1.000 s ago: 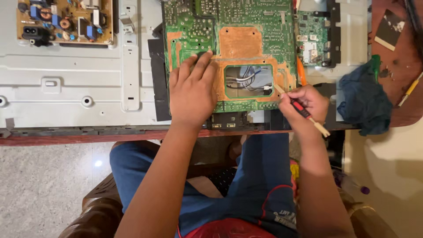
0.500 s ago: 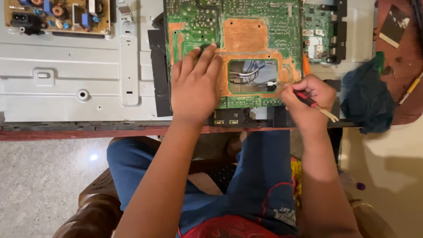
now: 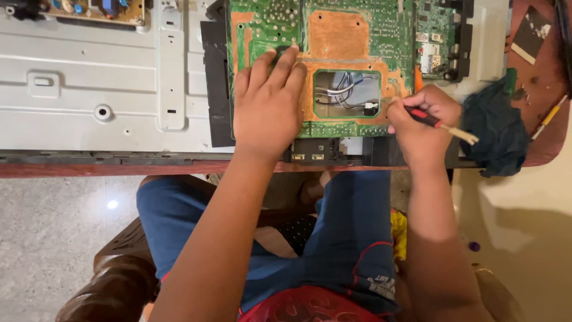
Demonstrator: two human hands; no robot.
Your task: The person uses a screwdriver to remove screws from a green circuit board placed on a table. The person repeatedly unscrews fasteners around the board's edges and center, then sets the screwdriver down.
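A green circuit board with orange-brown patches lies on a grey metal back panel. My left hand rests flat on the board, fingers spread, just left of a rectangular cut-out showing white and grey wires. My right hand is closed around a small tool with a red and black grip and a pale wooden end, its working tip at the board's right edge beside the cut-out.
A dark blue cloth lies right of my right hand. A brown power board sits at the top left. A reddish table surface with a pencil-like stick is at the far right. My legs are below the table edge.
The view has shifted so the board sits higher in frame. My right hand has moved slightly up along the board's right edge with the tool; my left hand stays pressed flat.
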